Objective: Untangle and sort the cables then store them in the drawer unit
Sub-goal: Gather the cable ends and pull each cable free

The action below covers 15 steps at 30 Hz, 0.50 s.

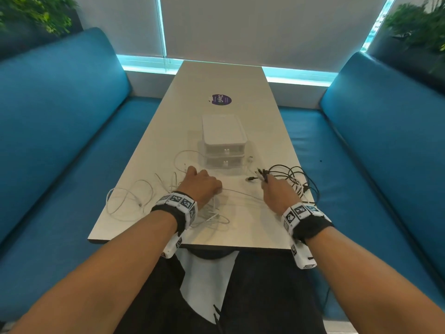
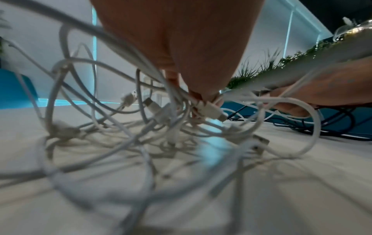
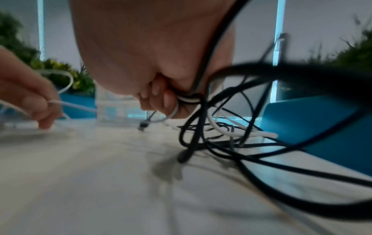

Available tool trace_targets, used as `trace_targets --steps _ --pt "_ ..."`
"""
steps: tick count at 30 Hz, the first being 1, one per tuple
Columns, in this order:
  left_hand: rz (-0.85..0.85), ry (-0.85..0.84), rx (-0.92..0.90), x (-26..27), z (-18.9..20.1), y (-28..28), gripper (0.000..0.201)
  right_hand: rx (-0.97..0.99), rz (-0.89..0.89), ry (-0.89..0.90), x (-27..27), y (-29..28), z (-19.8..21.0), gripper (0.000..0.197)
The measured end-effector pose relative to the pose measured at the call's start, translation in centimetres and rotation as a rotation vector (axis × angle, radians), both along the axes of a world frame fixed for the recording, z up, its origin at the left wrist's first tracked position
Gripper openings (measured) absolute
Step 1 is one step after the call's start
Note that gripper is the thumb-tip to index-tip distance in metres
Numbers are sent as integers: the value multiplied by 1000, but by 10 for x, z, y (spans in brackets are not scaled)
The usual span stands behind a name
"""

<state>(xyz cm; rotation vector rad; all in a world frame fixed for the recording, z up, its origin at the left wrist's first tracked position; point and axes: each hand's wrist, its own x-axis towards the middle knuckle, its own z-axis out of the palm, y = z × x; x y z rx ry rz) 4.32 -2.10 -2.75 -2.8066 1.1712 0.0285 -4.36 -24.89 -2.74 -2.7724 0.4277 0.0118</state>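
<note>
— What lies furthest left?
— The white cables [image 1: 134, 201], looped loose on the bench [image 1: 224, 75]. The left hand [image 1: 201, 186] is down among them, its grip pinching white plug ends.
— And the middle?
— The drawer unit [image 1: 224, 145], both drawers closed.
— The right?
— The right hand [image 1: 277, 192], fingers curled round a bundle of black cables [image 1: 293, 177] that trails on the bench.

White cables [image 1: 130, 201], black cables [image 1: 292, 175], translucent white drawer unit [image 1: 224, 143], blue benches [image 1: 60, 131], purple sticker [image 1: 221, 100]
</note>
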Motion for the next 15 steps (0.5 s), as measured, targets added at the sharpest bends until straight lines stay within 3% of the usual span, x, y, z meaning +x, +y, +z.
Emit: trace_targets --steps 5,9,15 --pt "-20 -44 -32 -10 4 -22 24 148 40 -82 14 31 16 28" --pt "-17 -78 -72 -18 5 -33 22 445 25 -68 25 55 13 18" --pt "21 -45 -140 -18 1 -28 23 488 72 17 18 54 12 27"
